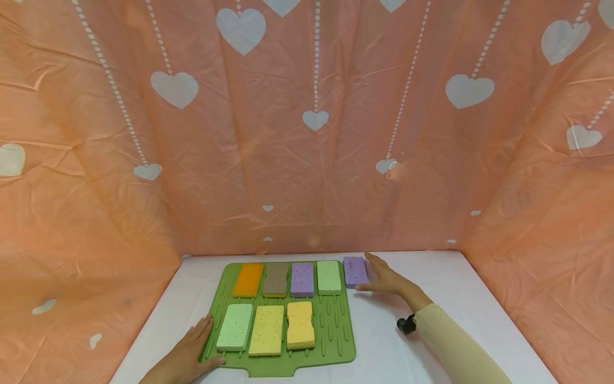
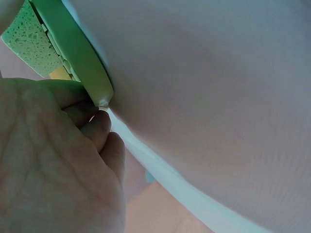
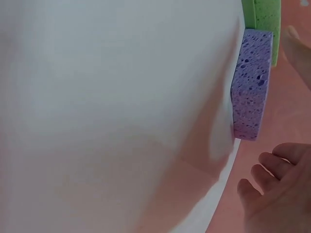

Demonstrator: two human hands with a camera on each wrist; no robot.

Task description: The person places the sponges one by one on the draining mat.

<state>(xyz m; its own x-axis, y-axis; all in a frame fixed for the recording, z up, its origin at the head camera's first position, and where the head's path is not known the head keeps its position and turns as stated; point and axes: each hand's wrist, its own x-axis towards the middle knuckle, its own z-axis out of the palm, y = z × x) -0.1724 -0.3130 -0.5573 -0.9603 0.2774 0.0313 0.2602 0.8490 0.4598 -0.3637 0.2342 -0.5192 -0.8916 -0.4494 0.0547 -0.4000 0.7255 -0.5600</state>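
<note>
A purple sponge (image 1: pixel 355 272) lies on the white table just off the mat's back right corner. My right hand (image 1: pixel 385 278) is beside it, thumb and fingers spread apart; the right wrist view shows a gap between fingers and sponge (image 3: pixel 251 85). At the left edge of the green ridged mat (image 1: pixel 331 352), my left hand (image 1: pixel 188 353) rests with its fingers along the rim and the thumb by the front corner. Nearest to it on the mat is a light green sponge (image 1: pixel 235 327). In the left wrist view the fingertips touch the mat's edge (image 2: pixel 80 53).
The mat's back row holds an orange sponge (image 1: pixel 248 280), a grey-brown one (image 1: pixel 275 278), another purple one (image 1: pixel 302 279) and another light green one (image 1: pixel 329 277). In front lie a yellow sponge (image 1: pixel 266 329) and a wavy-sided yellow-orange one (image 1: pixel 300 325). A heart-patterned curtain (image 1: pixel 336 186) surrounds the table.
</note>
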